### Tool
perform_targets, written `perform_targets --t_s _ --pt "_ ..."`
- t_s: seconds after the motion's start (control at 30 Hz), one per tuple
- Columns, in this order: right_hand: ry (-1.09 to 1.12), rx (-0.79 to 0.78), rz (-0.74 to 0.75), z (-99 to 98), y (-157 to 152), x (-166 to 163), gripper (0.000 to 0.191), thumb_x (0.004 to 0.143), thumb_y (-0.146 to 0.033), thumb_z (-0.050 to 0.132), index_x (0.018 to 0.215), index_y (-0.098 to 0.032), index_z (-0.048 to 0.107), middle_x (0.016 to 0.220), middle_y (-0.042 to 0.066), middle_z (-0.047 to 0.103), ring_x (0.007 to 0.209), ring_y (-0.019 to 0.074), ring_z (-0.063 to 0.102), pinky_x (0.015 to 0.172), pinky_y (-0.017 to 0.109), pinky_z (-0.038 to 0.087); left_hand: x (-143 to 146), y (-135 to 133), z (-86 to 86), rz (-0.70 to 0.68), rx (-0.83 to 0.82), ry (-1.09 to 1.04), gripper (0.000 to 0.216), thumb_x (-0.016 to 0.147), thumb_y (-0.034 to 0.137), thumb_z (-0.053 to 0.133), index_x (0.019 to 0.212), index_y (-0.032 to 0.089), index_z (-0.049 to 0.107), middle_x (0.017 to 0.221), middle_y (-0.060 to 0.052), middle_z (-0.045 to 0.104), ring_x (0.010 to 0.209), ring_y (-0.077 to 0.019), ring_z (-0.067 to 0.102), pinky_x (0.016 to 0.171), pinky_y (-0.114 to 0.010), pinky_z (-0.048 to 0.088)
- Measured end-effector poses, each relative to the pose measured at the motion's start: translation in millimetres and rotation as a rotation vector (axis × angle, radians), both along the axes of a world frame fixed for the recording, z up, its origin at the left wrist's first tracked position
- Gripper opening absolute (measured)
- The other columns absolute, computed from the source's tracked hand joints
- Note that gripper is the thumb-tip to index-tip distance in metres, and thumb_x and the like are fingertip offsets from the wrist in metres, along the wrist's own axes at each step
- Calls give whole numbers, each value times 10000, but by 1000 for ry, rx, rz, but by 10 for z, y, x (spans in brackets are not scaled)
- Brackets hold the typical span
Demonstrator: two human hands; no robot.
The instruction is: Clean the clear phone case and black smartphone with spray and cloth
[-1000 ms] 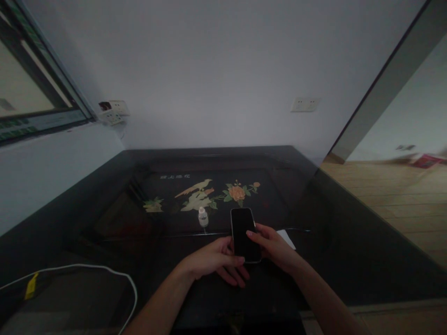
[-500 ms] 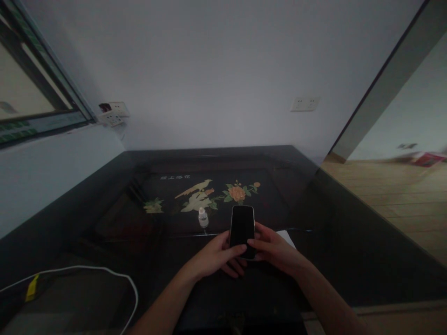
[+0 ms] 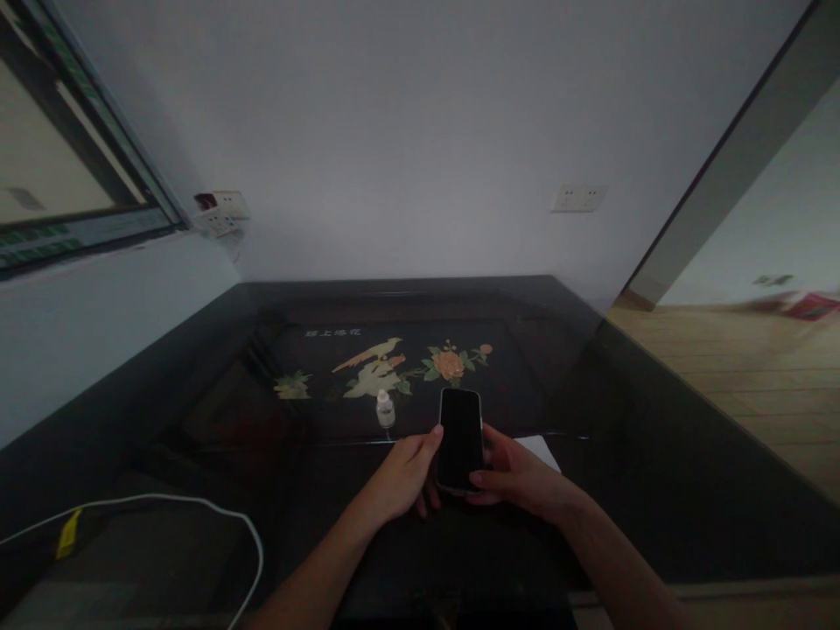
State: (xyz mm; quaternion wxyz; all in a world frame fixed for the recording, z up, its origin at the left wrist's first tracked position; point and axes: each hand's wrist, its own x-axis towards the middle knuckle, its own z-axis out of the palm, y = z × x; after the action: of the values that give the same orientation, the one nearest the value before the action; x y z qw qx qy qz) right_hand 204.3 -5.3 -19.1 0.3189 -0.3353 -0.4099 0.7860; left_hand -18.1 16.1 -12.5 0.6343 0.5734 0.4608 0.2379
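Note:
A black smartphone [image 3: 460, 437] with a dark screen is held upright above the dark table, between both hands. My right hand [image 3: 518, 477] is closed around its lower right side, thumb across the bottom corner of the screen. My left hand [image 3: 403, 477] rests along the left edge, its thumb tip pressed to that side and its other fingers curled low, partly hidden. Left of the phone stands a small clear bottle [image 3: 385, 409] with a white cap. Part of a white sheet [image 3: 539, 451] shows just beyond my right hand.
The glossy black table [image 3: 630, 490] bears an inlaid bird and flowers. A white cable [image 3: 197, 500] with a yellow tag [image 3: 68, 534] curves across the near left. Sockets [image 3: 578, 198] sit on the wall behind; a window [image 3: 59, 149] is at the left.
My left thumb has moved off the phone's screen to its left edge. The right hand keeps its hold, and the view has shifted slightly.

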Motion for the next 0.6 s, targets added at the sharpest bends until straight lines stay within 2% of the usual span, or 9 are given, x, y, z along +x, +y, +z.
perform_targets --t_s 0.2,0.3,0.4,0.5,0.6 --pt "-17 31 41 27 4 -7 960 751 -228 886 1528 -288 326 1242 110 695 1062 282 742 860 384 623 -19 -2 15 78 73 104 719 936 771 307 806 140 627 586 -50 629 442 -148 607 323 -191 421" --pt "-24 38 61 56 -2 -11 968 743 -220 885 1535 -298 334 1262 110 683 1063 281 739 830 359 626 -42 13 43 167 157 109 563 956 704 380 887 180 577 651 -8 619 477 -150 629 327 -185 416" --pt "-43 24 76 68 -9 -6 1000 731 -217 887 1552 -310 325 1270 110 680 1075 281 731 814 347 624 -58 37 61 216 218 54 430 971 626 441 1000 209 542 758 1 639 553 -150 661 383 -197 470" --pt "-52 24 92 48 -10 -2 1017 719 -210 893 1558 -322 329 1271 99 685 1070 276 725 833 368 616 -62 55 50 227 221 8 386 989 569 444 1138 224 528 829 -8 659 609 -161 683 439 -226 524" --pt "-75 68 64 30 -5 -17 922 744 -252 884 1529 -304 403 1279 90 690 1077 256 714 866 352 591 -62 62 10 221 238 41 372 1016 525 392 1219 236 507 813 -3 652 614 -166 684 464 -237 540"
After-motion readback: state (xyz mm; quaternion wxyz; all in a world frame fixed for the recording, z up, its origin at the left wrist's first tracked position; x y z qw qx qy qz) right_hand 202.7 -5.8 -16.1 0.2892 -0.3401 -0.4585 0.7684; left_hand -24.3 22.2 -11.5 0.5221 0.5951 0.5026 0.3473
